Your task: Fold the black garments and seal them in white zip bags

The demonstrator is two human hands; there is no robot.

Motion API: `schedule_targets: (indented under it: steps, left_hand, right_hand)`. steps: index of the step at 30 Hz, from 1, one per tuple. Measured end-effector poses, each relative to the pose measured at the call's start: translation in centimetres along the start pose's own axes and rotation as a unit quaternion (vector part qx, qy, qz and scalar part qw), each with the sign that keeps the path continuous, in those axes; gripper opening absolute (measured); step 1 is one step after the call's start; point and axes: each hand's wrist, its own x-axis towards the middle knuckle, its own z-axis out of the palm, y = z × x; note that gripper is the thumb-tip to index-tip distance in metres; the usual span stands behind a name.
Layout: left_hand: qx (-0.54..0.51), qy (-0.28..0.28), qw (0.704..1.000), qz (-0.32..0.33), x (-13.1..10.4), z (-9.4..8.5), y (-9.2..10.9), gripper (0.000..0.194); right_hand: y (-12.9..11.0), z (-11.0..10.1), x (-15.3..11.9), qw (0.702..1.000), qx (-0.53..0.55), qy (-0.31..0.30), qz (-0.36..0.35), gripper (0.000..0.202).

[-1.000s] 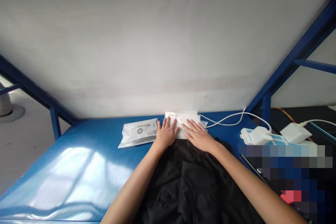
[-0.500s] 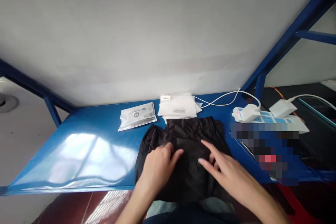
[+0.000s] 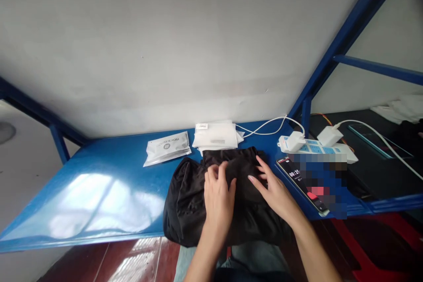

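Observation:
A black cloth piece, perhaps a folded garment, lies rumpled at the table's front edge and hangs a little over it. My left hand rests on its middle, fingers slightly bent and spread, thumb apart. Over the right part of the cloth is my right hand, its thumb and fingers spread and touching the fabric. Neither hand visibly grips the cloth. Just behind it lie a stack of white plastic packets and, further left, a grey-white zip pouch with printed lettering.
On the right, a power strip carries two white chargers with a white cable. A phone showing a timer lies in front of it, partly blurred out. Blue metal frame bars rise at both ends of the blue table.
My left hand has moved right and forward on the cloth, its fingers now less curled. My right hand stays on the right part. The view has shifted slightly, showing more of the phone.

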Motion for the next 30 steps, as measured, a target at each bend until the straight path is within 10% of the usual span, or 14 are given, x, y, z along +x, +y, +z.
schedule_targets:
  steps: [2,7,14,19,24,30]
  left_hand:
    - [0.059,-0.034,0.996,0.053,-0.8,0.5,0.6,0.014]
    - [0.186,-0.163,0.958,0.142,-1.2,1.3,2.0,0.051]
    - [0.135,-0.183,0.962,0.147,0.0,1.0,2.0,0.012]
    - [0.004,-0.094,0.994,0.053,-0.8,-3.4,-2.7,0.017]
    - [0.088,-0.025,0.991,-0.097,-4.1,-9.3,-9.2,0.025]
    - [0.117,0.106,0.987,-0.017,-4.3,-8.5,-7.8,0.052]
  right_hand:
    - [1.5,-0.2,-0.6,0.998,0.05,0.005,0.025,0.071]
    - [3.0,-1.0,-2.8,0.993,0.113,0.002,0.04,0.062]
    - [3.5,-0.6,-3.0,0.996,0.087,0.002,0.002,0.038]
    - [3.5,-0.9,-2.7,0.998,0.061,-0.005,-0.01,0.033]
    - [3.6,-1.0,-2.6,0.999,0.033,-0.012,-0.021,0.031]
    - [3.3,-1.2,-2.1,0.999,0.007,-0.031,-0.019,0.034]
